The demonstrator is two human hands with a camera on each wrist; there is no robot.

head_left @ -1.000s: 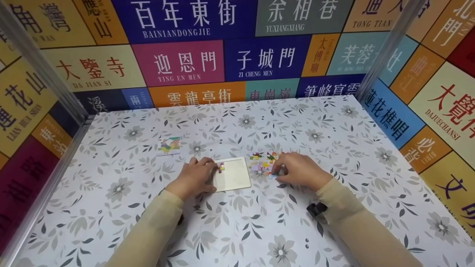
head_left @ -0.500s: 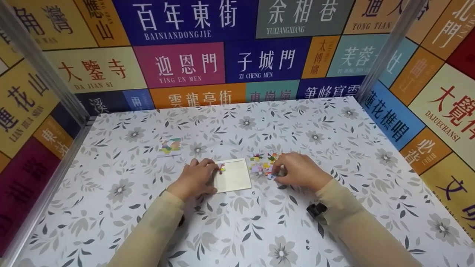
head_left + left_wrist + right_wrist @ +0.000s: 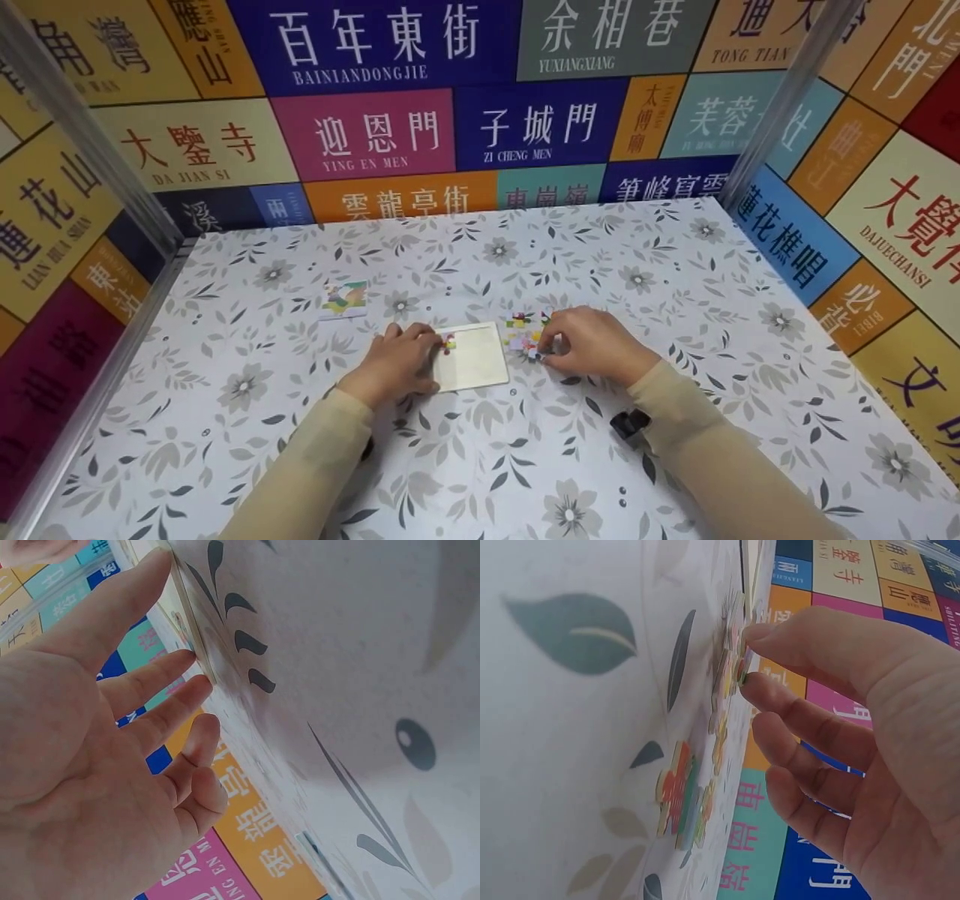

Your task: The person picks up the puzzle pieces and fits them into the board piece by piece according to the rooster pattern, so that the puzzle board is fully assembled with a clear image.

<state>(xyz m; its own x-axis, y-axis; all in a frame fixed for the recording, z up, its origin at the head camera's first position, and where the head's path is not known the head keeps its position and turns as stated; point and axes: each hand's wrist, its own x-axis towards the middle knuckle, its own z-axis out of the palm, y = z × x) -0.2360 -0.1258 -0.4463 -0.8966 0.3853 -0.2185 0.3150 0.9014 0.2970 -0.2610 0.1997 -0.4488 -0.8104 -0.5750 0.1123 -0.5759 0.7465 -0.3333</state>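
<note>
My left hand [image 3: 391, 365] rests at the left side of a cream puzzle board [image 3: 477, 361]. The left wrist view shows its thumb and two fingers, fairly straight, touching the board's edge [image 3: 192, 611]. Inside the board's upper left corner lies a colourful jigsaw piece [image 3: 449, 343], partly covered by a fingertip. To the right of the board, my right hand [image 3: 596, 346] pinches a small jigsaw piece [image 3: 742, 666] between thumb and index finger, low over the table. More loose jigsaw pieces [image 3: 517, 321] lie beside and beneath its fingers, some hidden by the hand.
A small colourful picture card [image 3: 343, 300] lies on the table beyond the left hand. Flowered white cloth covers the table [image 3: 480, 465]. Behind it and at both sides stand panels [image 3: 360, 131] printed with large characters.
My right hand has moved slightly left, towards the board, carrying the jigsaw piece closer to the other loose pieces. The left hand and board have stayed in place.
</note>
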